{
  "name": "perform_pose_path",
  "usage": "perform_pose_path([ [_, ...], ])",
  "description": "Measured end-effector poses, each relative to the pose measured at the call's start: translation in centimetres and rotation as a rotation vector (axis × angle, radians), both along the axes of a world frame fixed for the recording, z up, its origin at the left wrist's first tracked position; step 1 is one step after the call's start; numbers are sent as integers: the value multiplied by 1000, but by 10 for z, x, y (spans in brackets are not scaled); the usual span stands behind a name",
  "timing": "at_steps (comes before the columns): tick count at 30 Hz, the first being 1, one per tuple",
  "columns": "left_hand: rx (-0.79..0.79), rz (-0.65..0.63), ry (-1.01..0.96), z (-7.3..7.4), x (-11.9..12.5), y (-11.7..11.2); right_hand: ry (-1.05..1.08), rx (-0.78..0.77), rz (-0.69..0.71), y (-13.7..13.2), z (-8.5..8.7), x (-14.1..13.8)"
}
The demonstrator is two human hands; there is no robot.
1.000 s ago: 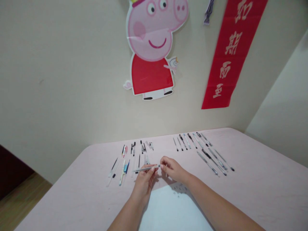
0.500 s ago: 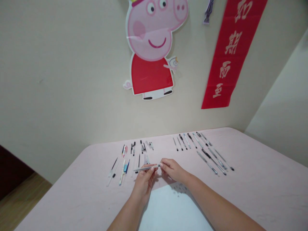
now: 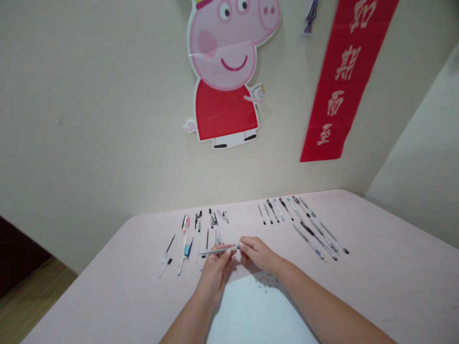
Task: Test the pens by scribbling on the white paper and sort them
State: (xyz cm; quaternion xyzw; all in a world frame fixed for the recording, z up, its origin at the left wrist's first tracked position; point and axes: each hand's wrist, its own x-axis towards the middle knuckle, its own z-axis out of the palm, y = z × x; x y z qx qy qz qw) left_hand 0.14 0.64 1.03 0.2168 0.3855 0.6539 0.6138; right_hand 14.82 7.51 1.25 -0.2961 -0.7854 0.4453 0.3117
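Between the fingers of my left hand (image 3: 217, 270) lies a slim pen (image 3: 214, 251), nearly level, with its long end pointing left. My right hand (image 3: 257, 253) pinches the right end of that pen; the fingertips cover the part they grip. Both hands are closed and close together above the near-middle of the table. Pen parts lie left of them: a dark refill (image 3: 207, 239), a blue cap (image 3: 187, 251) and a pale yellow-white barrel (image 3: 182, 258). Below the hands is a white sheet of paper (image 3: 258, 310) with small dark marks near its top edge, partly shaded.
Several whole pens lie in rows at the right, among them a black pen (image 3: 317, 239). More caps and barrels, such as a pink piece (image 3: 188, 222), lie at the back left. A pink-covered table (image 3: 387, 286) meets the wall (image 3: 143, 143), which bears a cartoon pig cutout (image 3: 227, 112) and red banner (image 3: 322, 148).
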Motion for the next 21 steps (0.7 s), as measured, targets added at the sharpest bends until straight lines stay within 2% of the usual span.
perform_pose_path([
  [5, -9, 9, -6, 0, 0, 0, 24, -77, -37, 1, -3, 0],
  [9, -39, 30, -15, 1, 0, 0, 82, -120, -7, 0, -2, 1],
  [16, -14, 19, -3, 1, 0, 0, 26, 1, -18, 2, -5, 0],
  [21, -13, 16, -7, -1, 0, 1, 39, -59, -22, 1, -5, 1],
])
